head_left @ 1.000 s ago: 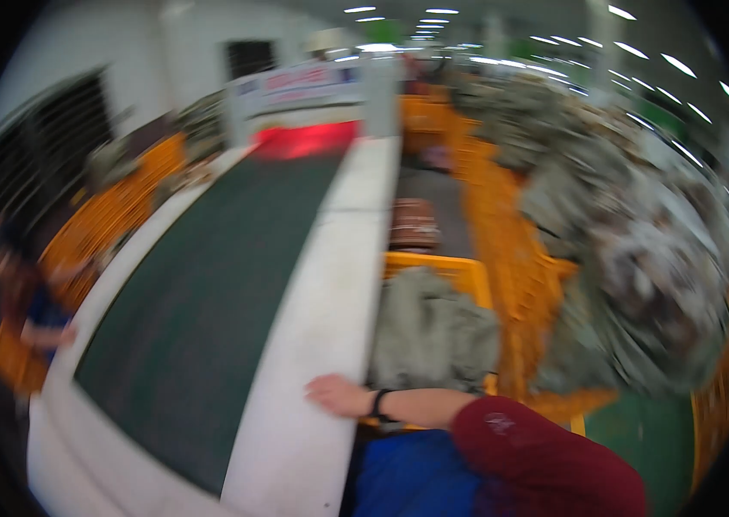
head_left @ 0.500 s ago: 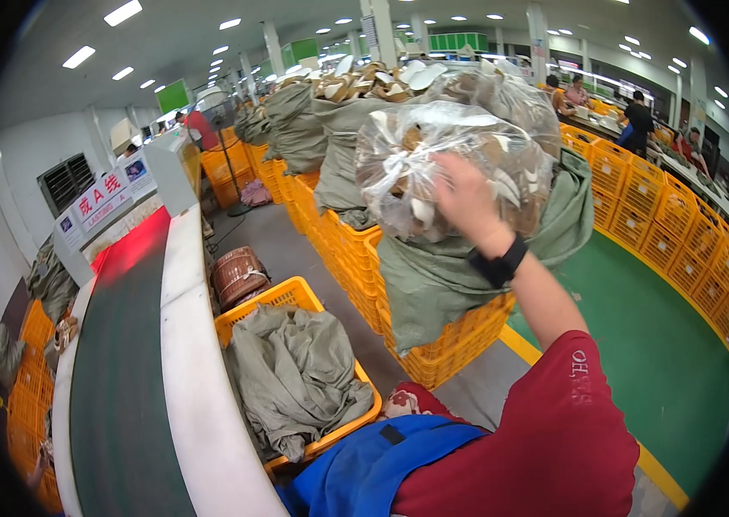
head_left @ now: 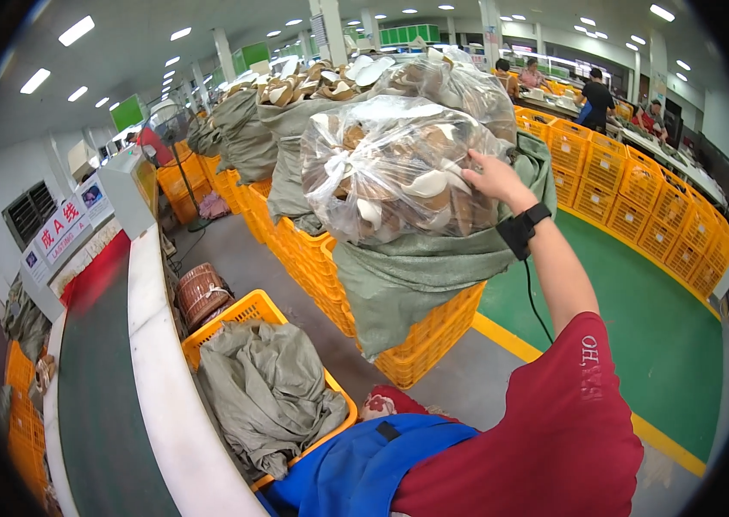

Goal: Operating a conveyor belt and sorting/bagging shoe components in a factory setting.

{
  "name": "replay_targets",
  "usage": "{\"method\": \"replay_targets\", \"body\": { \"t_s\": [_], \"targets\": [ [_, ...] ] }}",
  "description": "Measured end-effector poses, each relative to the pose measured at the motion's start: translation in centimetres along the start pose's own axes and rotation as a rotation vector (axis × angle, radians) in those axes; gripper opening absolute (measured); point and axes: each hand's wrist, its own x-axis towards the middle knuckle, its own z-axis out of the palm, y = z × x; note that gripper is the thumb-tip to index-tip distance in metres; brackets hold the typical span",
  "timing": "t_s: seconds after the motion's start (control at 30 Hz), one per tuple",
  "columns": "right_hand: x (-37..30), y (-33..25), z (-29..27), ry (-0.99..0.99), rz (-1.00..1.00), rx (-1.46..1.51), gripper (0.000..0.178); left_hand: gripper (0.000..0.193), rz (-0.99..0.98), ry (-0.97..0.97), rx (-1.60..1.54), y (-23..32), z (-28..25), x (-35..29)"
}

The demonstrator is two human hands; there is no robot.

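A clear plastic bag (head_left: 399,172), knotted at its left side, is full of brown and white curved pieces that look like shoe parts. It rests on a green-grey cloth sack (head_left: 416,276) draped over stacked yellow crates (head_left: 433,340). My right hand (head_left: 498,183), with a black band on its wrist, reaches to the bag's right side. Its fingertips touch the plastic, thumb and forefinger apart. My left hand is out of the picture.
A yellow basket (head_left: 343,422) with a crumpled grey cloth (head_left: 265,392) stands close on my left, beside a conveyor belt (head_left: 110,379) with a white edge. Behind the bag are more filled sacks (head_left: 244,129). Stacked crates (head_left: 640,185) and several people line the right.
My right hand has moved from the bag's knotted middle to its right side. The view has turned slightly right, so surroundings sit further left.
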Motion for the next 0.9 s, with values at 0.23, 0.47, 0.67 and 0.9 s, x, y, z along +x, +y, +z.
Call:
{"method": "replay_targets", "body": {
  "t_s": [0.23,0.47,0.67,0.9],
  "targets": [
    [4.9,-13.6,0.5,0.102,-0.611,-0.201,0.033,0.037,-0.082,0.016,-0.098,-0.7,-2.4,-5.7],
    [7.0,-16.8,6.4,-0.143,-0.595,-0.661,0.039,0.036,-0.151,0.044,-0.18,1.0,-4.5,-9.4],
    [8.9,-17.2,7.8,-0.071,-0.592,-0.505,0.015,0.036,-0.193,0.108,-0.26,3.3,-8.1,-12.3],
    [12.4,-22.4,-0.4,0.266,-0.821,-0.284,0.014,0.029,0.088,-0.001,-0.651,14.0,-9.1,-9.4]
  ]
}}
